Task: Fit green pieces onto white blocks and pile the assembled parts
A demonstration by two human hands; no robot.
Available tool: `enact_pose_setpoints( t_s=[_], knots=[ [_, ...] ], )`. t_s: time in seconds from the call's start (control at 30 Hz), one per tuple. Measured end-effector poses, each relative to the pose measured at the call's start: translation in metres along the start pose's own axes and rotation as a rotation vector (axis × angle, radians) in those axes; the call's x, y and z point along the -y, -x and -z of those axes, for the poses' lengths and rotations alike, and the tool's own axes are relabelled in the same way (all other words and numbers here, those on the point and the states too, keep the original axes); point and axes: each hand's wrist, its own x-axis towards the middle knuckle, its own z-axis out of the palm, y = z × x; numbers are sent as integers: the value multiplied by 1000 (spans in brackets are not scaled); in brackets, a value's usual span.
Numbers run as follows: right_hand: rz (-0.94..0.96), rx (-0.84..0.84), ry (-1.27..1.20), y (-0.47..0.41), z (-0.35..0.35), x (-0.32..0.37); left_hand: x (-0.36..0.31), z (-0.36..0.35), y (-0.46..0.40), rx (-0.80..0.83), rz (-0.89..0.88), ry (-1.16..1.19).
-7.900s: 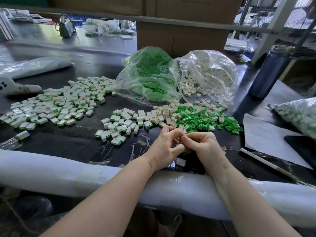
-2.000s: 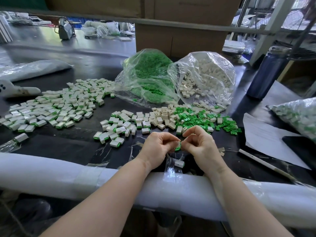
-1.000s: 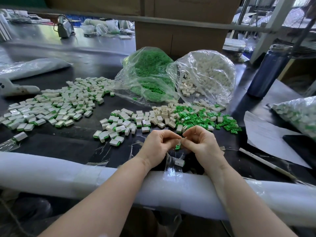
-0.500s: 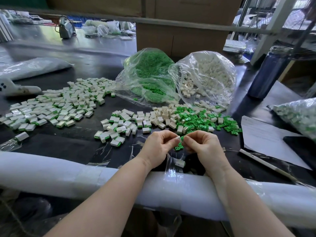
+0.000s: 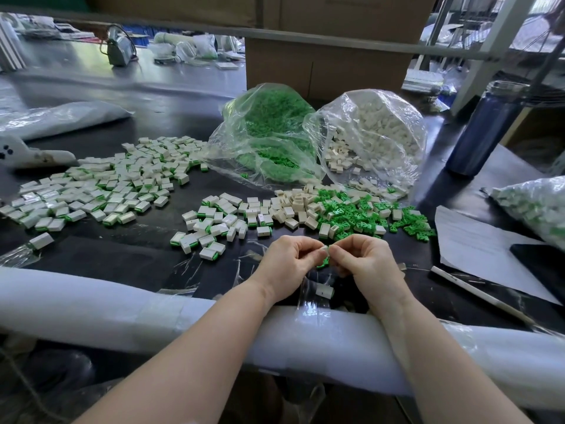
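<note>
- Left hand (image 5: 286,263) pinches white block (image 5: 326,249), right hand (image 5: 365,260) at its 3 o'clock pinches it too.
- Green piece (image 5: 323,264) hangs at block's 6 o'clock, nearer the left fingertips.

Brightness: even, soft daylight, well exposed.
Source: windows at 1 to 2 o'clock, slightly blown out.
Glare: pale sheen on the dark counter (image 5: 171,96) toward 11 o'clock; glints on the clear bags (image 5: 382,133).
Shadows: faint, soft under the hands (image 5: 328,261).
Distortion: wide-angle bowing at the edges.
Focus: centre crisp, far background soft.
</note>
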Motion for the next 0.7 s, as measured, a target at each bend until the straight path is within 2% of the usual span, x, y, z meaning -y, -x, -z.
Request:
enact_pose_setpoints(
  t_s=[0.13, 0.33, 0.5, 0.7],
  knots=[
    [20, -10, -57, 1, 2, 0, -1, -1, 0, -14, 27, 106],
    [38, 27, -50, 3, 1, 4, -1, -2, 0, -35, 40, 30],
    [10, -20, -123, 2, 2, 3, -3, -1, -1, -36, 16, 88],
    [-23, 163, -113, 5, -4, 9, -3, -1, -1, -3, -19, 110]
  ],
)
